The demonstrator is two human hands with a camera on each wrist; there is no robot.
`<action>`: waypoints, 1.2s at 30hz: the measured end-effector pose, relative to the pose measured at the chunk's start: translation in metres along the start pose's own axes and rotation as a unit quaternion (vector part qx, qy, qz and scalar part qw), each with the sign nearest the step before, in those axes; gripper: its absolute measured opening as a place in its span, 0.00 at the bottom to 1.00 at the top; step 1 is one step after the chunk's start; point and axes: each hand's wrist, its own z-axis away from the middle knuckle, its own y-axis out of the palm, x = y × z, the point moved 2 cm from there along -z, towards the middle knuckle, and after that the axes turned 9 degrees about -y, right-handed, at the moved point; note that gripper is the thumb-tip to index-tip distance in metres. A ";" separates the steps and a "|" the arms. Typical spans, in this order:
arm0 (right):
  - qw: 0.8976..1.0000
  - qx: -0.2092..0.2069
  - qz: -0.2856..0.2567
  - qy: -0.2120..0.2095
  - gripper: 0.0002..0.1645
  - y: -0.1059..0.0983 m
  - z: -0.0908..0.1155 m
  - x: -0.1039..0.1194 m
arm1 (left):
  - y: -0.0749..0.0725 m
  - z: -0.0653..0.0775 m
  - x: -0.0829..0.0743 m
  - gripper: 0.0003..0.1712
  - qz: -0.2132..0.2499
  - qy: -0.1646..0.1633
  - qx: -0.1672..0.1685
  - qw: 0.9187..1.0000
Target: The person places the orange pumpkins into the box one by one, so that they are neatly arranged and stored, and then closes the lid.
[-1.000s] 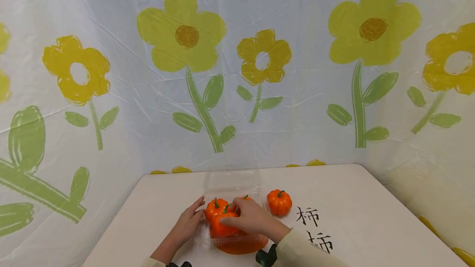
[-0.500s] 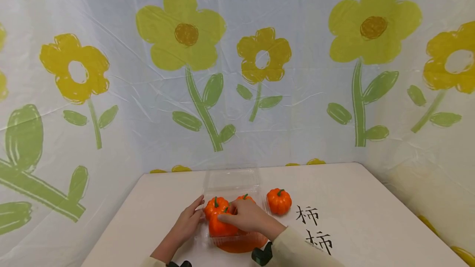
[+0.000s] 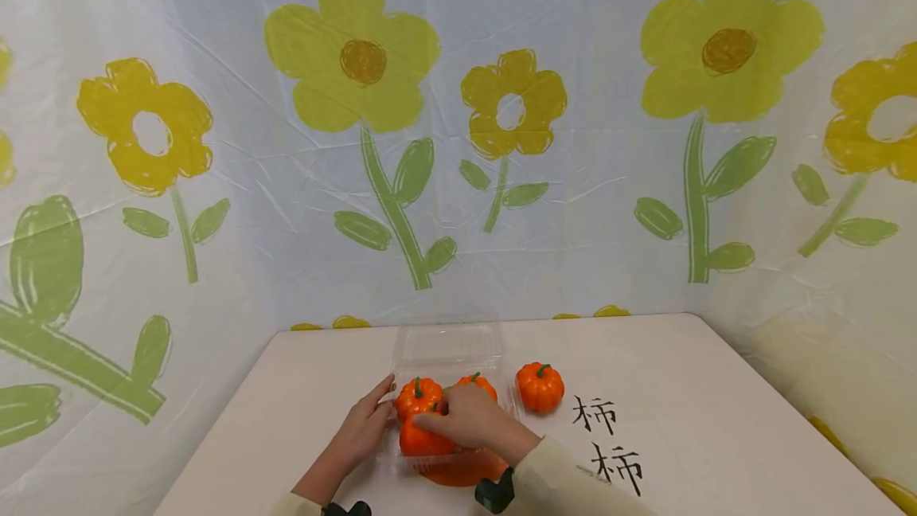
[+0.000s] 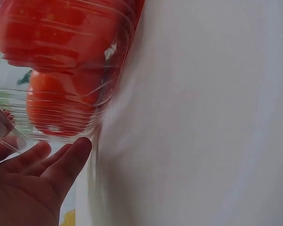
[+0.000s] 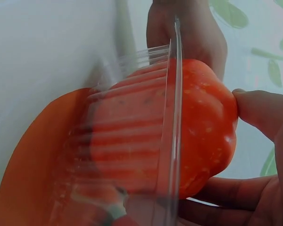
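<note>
My right hand (image 3: 481, 419) grips a small orange pumpkin (image 3: 425, 436) at the front left of a clear plastic box (image 3: 446, 344). In the right wrist view the thumb presses one side of this pumpkin (image 5: 205, 117) and fingers lie beneath, while the ribbed box wall (image 5: 132, 136) covers its other half. Along the box's left side my left hand (image 3: 361, 430) has its fingers stretched out. Fingertips (image 4: 81, 147) touch right at the ribbed wall in the left wrist view. Behind sit another pumpkin (image 3: 418, 395) at left and one (image 3: 478, 384) at right, partly hidden by my right hand.
One more orange pumpkin (image 3: 540, 387) stands on the white table (image 3: 315, 377) right of the box. Black written characters (image 3: 618, 468) mark the table beyond it. A flat orange shape (image 3: 466, 471) shows under the box's front. Flower-printed cloth (image 3: 573, 205) walls the back and sides.
My right hand has shifted slightly left with the pumpkin, which sits a bit further into the front left corner. More of the back right pumpkin shows. The left hand stays in place.
</note>
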 end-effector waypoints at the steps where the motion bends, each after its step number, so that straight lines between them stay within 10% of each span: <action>1: 1.000 -0.002 0.006 0.002 0.31 0.000 -0.001 0.001 | 0.000 0.000 0.000 0.30 -0.001 0.001 -0.001 1.000; 20: 0.992 -0.015 0.124 0.002 0.36 0.013 -0.009 0.022 | -0.002 -0.001 0.000 0.30 -0.016 -0.007 -0.003 1.000; 36: 0.993 -0.031 0.097 -0.062 0.35 0.013 -0.001 0.014 | -0.001 0.000 0.000 0.30 -0.014 0.008 0.004 1.000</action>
